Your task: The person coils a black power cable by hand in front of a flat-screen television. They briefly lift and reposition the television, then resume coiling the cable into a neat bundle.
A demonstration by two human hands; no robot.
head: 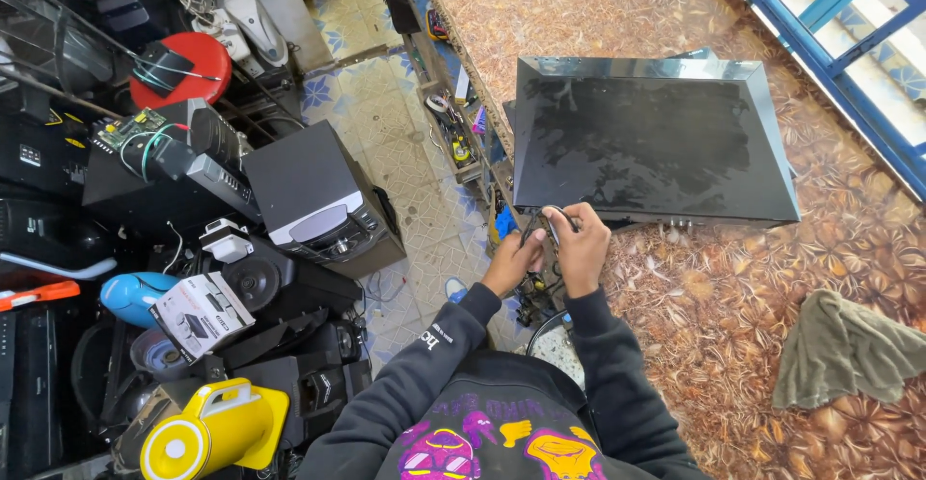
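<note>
Both the left hand (511,260) and right hand (582,248) pinch a dark cable (546,218) at the surface's (675,297) left edge, just before the black player (646,142).

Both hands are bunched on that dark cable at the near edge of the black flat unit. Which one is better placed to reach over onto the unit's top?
Right, probably. The right hand sits against the black unit's near edge, its fingers on the cable. The left hand is lower, off the counter's edge.
</note>
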